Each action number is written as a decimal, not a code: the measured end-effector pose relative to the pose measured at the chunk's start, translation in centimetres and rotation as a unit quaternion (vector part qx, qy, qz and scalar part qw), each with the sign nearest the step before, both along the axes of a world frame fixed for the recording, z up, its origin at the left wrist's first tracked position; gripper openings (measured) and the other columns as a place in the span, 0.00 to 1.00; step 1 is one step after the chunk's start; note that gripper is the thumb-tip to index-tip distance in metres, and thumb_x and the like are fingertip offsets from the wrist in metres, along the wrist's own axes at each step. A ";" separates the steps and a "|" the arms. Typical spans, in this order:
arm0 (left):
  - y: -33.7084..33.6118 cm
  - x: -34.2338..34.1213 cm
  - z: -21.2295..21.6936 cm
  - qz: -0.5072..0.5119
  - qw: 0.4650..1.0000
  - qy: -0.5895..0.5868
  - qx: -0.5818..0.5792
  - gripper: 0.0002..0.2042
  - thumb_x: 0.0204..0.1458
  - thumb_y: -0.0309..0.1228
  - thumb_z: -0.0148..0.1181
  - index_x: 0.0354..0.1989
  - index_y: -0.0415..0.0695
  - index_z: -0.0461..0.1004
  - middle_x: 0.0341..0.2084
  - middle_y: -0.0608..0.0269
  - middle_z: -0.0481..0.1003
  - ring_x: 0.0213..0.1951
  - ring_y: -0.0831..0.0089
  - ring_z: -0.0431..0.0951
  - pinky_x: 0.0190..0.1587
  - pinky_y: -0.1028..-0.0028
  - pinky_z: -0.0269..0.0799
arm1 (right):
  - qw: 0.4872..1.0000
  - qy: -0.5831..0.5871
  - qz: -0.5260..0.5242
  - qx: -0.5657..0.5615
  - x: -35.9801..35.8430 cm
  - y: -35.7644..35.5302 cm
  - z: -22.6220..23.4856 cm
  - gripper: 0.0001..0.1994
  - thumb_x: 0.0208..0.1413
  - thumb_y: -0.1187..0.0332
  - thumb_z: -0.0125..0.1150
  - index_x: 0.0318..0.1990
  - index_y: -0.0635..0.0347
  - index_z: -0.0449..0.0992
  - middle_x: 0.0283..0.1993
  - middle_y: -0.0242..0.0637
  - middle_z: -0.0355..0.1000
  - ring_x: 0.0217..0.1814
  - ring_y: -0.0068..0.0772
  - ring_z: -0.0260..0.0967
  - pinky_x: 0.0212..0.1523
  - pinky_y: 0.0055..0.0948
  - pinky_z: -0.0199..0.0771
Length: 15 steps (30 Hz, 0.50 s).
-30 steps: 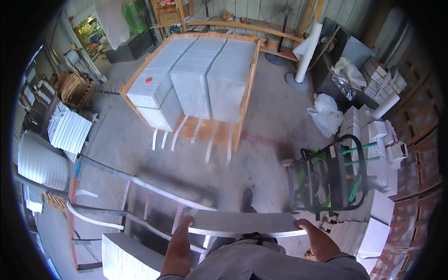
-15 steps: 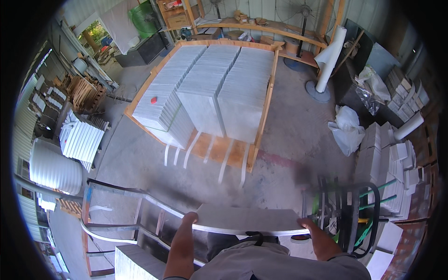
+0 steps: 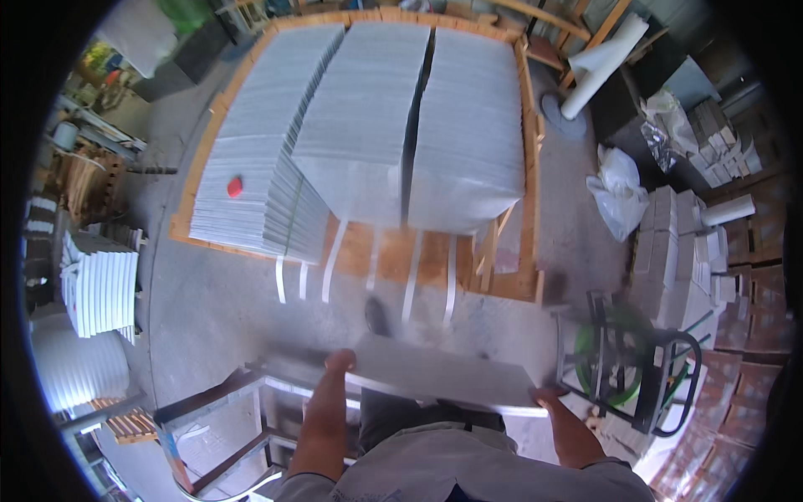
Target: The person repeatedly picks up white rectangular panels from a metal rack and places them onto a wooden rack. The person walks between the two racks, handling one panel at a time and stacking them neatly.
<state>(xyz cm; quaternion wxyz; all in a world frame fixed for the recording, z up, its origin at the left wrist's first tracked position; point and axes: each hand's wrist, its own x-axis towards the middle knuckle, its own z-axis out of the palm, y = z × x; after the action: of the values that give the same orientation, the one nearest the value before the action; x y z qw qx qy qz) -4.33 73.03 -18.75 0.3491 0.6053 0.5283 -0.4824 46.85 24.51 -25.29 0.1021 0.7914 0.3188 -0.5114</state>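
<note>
A flat grey slab (image 3: 443, 370) with a pale front edge spans the space before my waist. At its left end my left hand (image 3: 340, 361) is closed on the edge, and my right hand (image 3: 548, 396) grips the opposite end. The fingers under the slab are hidden. Ahead on the floor stands a wooden crate (image 3: 535, 209) with three rows of upright white slabs (image 3: 360, 100) packed in it. A small red object (image 3: 235, 186) lies on the left row. White straps (image 3: 413, 276) trail from the crate's open near side.
A metal frame rack (image 3: 209, 402) stands close at my left. To the right is a black-framed strapping cart (image 3: 648, 376) with a green reel. Stacked white boxes (image 3: 657, 238) and a white plastic bag (image 3: 619, 192) lie beyond it. Foam rolls (image 3: 84, 368) sit at far left.
I have moved forward with the slab in both hands. The crate appears nearer and larger, and the metal rack has slipped back toward the lower left. A foot shows ahead of the slab.
</note>
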 end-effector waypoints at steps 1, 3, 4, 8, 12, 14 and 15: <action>1.4 -1.7 -0.3 -0.022 0.996 -0.048 0.073 0.12 0.44 0.30 0.50 0.36 0.45 0.75 0.41 0.55 0.74 0.44 0.56 0.74 0.41 0.60 0.71 | 0.998 0.008 -0.032 0.056 -2.3 1.7 -0.1 0.18 0.54 0.56 0.43 0.39 0.60 0.73 0.37 0.46 0.72 0.39 0.42 0.70 0.40 0.35 0.67; 4.5 -5.9 -1.1 -0.089 0.986 -0.107 0.086 0.09 0.44 0.30 0.49 0.32 0.45 0.75 0.36 0.51 0.74 0.40 0.54 0.75 0.37 0.59 0.72 | 0.997 -0.003 -0.025 0.073 -5.7 6.4 1.7 0.18 0.55 0.55 0.46 0.36 0.60 0.74 0.32 0.45 0.73 0.35 0.38 0.71 0.36 0.34 0.69; 5.7 -8.1 -1.6 -0.091 0.985 -0.115 0.086 0.08 0.44 0.29 0.48 0.30 0.45 0.75 0.34 0.50 0.75 0.38 0.53 0.75 0.35 0.58 0.72 | 0.996 -0.035 0.075 0.024 -6.3 9.3 3.5 0.19 0.55 0.53 0.48 0.35 0.62 0.75 0.29 0.45 0.73 0.33 0.36 0.71 0.34 0.33 0.69; 8.4 -17.0 -2.7 -0.125 0.979 -0.099 0.129 0.07 0.44 0.27 0.48 0.25 0.44 0.75 0.28 0.50 0.75 0.34 0.50 0.75 0.34 0.57 0.71 | 0.976 -0.003 -0.216 0.019 -11.4 24.8 6.2 0.23 0.48 0.47 0.55 0.27 0.62 0.77 0.22 0.38 0.72 0.27 0.31 0.69 0.29 0.33 0.67; 8.1 -24.1 -2.6 -0.080 0.992 -0.035 0.091 0.10 0.49 0.28 0.44 0.34 0.41 0.73 0.34 0.44 0.73 0.38 0.50 0.74 0.39 0.58 0.69 | 0.991 0.055 -0.049 -0.112 -12.2 38.7 4.0 0.32 0.53 0.42 0.38 0.44 0.65 0.73 0.49 0.51 0.68 0.54 0.49 0.63 0.54 0.37 0.61; 5.9 -26.0 -2.4 0.140 0.982 -0.024 0.125 0.11 0.51 0.28 0.41 0.37 0.40 0.71 0.35 0.43 0.72 0.40 0.49 0.73 0.40 0.58 0.69 | 0.996 0.056 0.037 -0.062 -12.3 44.0 2.3 0.30 0.53 0.45 0.38 0.46 0.64 0.72 0.51 0.49 0.66 0.55 0.48 0.62 0.55 0.38 0.60; 5.1 -26.7 -2.4 0.250 0.960 0.002 0.128 0.12 0.52 0.28 0.40 0.39 0.40 0.70 0.36 0.42 0.72 0.41 0.49 0.72 0.41 0.58 0.69 | 0.994 0.048 0.049 -0.082 -12.3 46.7 1.1 0.29 0.53 0.47 0.37 0.46 0.64 0.71 0.51 0.49 0.66 0.56 0.46 0.62 0.55 0.38 0.60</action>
<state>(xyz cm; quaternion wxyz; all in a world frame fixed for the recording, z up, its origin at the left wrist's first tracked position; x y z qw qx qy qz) -31.05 78.14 -21.16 0.3771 0.4926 0.7210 -0.3088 34.58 71.25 -24.17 0.1759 0.7383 0.3188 -0.5678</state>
